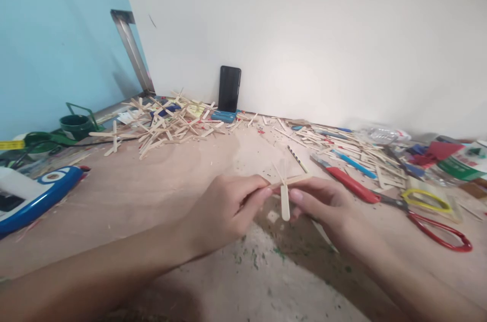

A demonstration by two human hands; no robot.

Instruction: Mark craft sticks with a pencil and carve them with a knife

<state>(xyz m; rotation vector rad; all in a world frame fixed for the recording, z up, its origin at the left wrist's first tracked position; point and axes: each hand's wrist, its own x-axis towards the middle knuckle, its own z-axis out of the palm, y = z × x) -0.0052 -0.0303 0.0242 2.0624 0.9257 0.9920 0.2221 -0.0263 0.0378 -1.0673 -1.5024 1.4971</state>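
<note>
Crossed-stick piece point(285, 201) is up between both hands, just over the bench point(125, 195). Left hand point(236, 205) has one end pinched thumb-to-finger. Right hand point(315, 200) is curled at the other side, can't tell if it's actually gripping. Red-handled scissors point(429, 220) sit off to its right, and a messy stick pile point(163, 124) is beyond the left hand.
</note>
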